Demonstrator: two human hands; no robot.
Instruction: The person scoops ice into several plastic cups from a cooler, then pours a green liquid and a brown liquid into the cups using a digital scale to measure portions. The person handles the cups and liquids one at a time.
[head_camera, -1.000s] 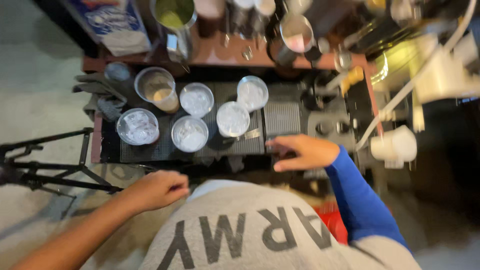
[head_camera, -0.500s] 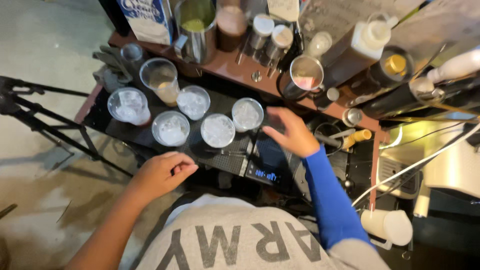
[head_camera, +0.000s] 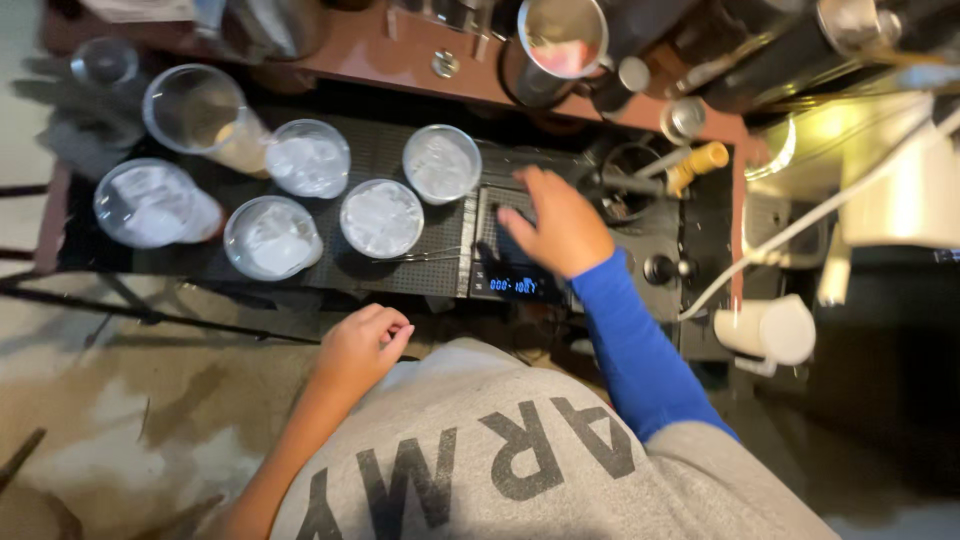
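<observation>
Two bare hands show, nearest first. Closest to the body, the left hand (head_camera: 362, 345) is curled into a loose fist, holding nothing, short of the black scale (head_camera: 515, 255). Farther out, the right hand (head_camera: 556, 226), in a blue sleeve (head_camera: 640, 350), lies flat with fingers spread on the scale, gripping nothing. Left of the scale stand five plastic cups of ice, the closest cup (head_camera: 381, 217) just beside it. Beyond the scale sits a metal jug (head_camera: 556, 42) on the red counter (head_camera: 400, 70).

A flat black digital scale (head_camera: 515, 262) with a lit blue display lies on the dark counter, just right of the ice-filled clear cups (head_camera: 380, 217).
</observation>
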